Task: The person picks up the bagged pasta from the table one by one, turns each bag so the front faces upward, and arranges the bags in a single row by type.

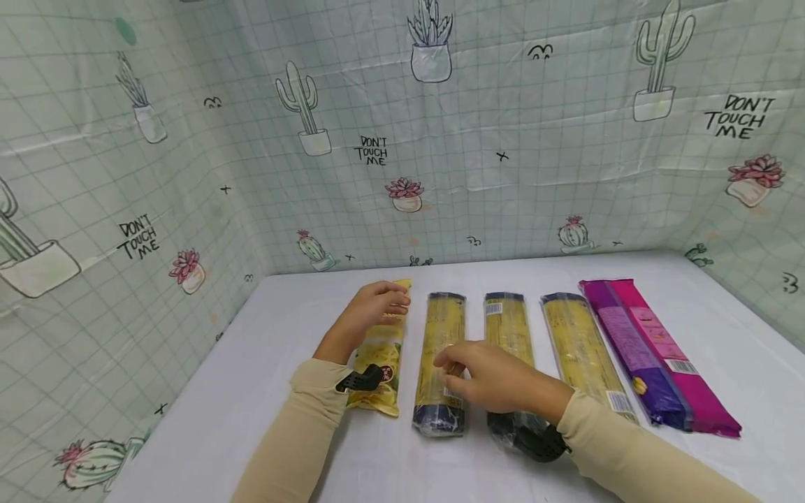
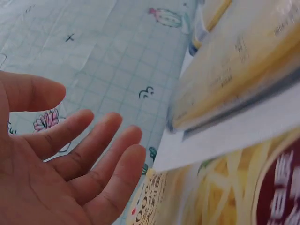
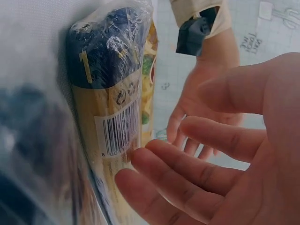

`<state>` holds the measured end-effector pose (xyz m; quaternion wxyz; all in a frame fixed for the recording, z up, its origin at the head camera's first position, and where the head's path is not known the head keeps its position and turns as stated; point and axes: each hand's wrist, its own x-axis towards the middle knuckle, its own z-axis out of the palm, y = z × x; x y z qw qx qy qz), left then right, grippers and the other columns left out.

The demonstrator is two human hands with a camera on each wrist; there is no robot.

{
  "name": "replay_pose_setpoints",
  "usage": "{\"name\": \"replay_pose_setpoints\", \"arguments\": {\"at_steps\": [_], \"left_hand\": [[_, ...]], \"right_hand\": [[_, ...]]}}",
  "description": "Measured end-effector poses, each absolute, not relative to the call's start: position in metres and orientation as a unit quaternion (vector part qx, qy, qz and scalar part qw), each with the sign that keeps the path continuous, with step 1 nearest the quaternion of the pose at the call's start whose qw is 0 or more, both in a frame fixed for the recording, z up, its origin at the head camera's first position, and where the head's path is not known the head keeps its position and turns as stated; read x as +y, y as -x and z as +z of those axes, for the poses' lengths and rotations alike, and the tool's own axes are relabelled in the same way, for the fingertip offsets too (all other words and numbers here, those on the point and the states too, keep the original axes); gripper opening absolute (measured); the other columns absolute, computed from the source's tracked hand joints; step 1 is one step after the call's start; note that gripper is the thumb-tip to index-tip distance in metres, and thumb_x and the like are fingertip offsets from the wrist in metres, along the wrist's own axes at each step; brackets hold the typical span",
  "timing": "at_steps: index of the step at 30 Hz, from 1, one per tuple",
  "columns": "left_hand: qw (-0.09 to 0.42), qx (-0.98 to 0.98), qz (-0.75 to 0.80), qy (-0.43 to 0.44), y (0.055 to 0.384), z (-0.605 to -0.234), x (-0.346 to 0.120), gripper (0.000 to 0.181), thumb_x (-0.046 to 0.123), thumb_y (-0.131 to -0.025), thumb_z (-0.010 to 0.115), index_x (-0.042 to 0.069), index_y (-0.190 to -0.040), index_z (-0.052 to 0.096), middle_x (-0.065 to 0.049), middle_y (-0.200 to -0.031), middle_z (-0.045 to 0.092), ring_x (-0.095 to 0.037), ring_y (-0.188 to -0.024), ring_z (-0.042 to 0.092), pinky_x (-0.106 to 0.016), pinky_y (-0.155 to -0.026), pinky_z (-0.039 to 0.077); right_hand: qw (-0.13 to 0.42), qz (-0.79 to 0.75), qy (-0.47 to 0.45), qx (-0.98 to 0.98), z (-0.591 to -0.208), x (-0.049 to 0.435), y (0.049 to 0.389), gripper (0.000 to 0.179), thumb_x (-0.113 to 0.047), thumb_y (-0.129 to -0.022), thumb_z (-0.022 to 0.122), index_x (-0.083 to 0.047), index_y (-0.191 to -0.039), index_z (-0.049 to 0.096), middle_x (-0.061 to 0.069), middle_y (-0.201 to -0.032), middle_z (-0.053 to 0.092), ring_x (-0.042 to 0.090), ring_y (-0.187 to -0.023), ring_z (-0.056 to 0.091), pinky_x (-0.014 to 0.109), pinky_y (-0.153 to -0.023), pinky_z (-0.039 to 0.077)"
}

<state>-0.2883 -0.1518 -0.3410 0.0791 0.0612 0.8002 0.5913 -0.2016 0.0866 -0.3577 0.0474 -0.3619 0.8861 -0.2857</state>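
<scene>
Five long pasta packets lie side by side on the white table. My left hand rests with relaxed fingers on the far end of the leftmost yellow noodle packet; in the left wrist view the left hand shows an open palm beside that yellow noodle packet. My right hand hovers with loose fingers over the second spaghetti packet and hides part of the third spaghetti packet. In the right wrist view the right hand's fingertips touch the barcode end of the second spaghetti packet.
A fourth spaghetti packet and a purple and magenta packet lie to the right. Cactus-print sheeting walls the table at the back and both sides. Bare table surface lies at the left and right.
</scene>
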Motion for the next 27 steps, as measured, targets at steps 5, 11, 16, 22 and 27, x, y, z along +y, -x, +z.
{"name": "replay_pose_setpoints", "arguments": {"at_steps": [5,11,16,22,27], "left_hand": [[0.104,0.797,0.590,-0.072,0.283,-0.340,-0.141,0.039,0.027,-0.105,0.054,0.004,-0.138,0.057,-0.013,-0.120,0.066,-0.028,-0.107,0.066,-0.043,-0.091,0.054],[0.122,0.795,0.591,-0.056,0.286,-0.343,-0.130,0.041,0.028,-0.104,0.056,0.005,-0.138,0.056,-0.013,-0.119,0.067,-0.028,-0.105,0.067,-0.040,-0.089,0.056],[0.135,0.778,0.612,-0.032,0.292,-0.347,-0.122,0.045,0.030,-0.104,0.057,0.004,-0.140,0.054,-0.017,-0.124,0.066,-0.030,-0.107,0.067,-0.038,-0.087,0.057],[0.124,0.766,0.631,-0.011,0.296,-0.353,-0.114,0.041,0.029,-0.104,0.056,0.003,-0.136,0.057,-0.017,-0.120,0.066,-0.029,-0.105,0.067,-0.038,-0.088,0.056],[0.109,0.775,0.623,-0.005,0.299,-0.356,-0.109,0.041,0.029,-0.103,0.058,0.002,-0.133,0.059,-0.018,-0.122,0.064,-0.032,-0.110,0.063,-0.041,-0.091,0.054]], "right_hand": [[0.051,-0.265,0.365,0.891,-0.357,0.089,0.201,0.030,-0.023,-0.100,0.062,-0.009,-0.126,0.066,-0.006,-0.108,0.066,0.011,-0.097,0.063,0.039,-0.083,0.053],[0.050,-0.233,0.377,0.895,-0.357,0.090,0.201,0.032,-0.025,-0.100,0.062,-0.009,-0.127,0.067,-0.001,-0.118,0.066,0.016,-0.104,0.063,0.041,-0.088,0.052],[0.053,-0.208,0.383,0.899,-0.357,0.089,0.199,0.033,-0.029,-0.099,0.062,-0.012,-0.128,0.067,-0.001,-0.123,0.063,0.016,-0.106,0.062,0.041,-0.089,0.052],[0.048,-0.196,0.388,0.899,-0.358,0.088,0.198,0.034,-0.030,-0.099,0.063,-0.013,-0.128,0.067,0.000,-0.123,0.062,0.017,-0.109,0.061,0.042,-0.091,0.052],[0.030,-0.177,0.397,0.900,-0.360,0.089,0.197,0.037,-0.034,-0.097,0.065,-0.012,-0.127,0.068,0.000,-0.119,0.061,0.017,-0.106,0.060,0.040,-0.088,0.052]]}}
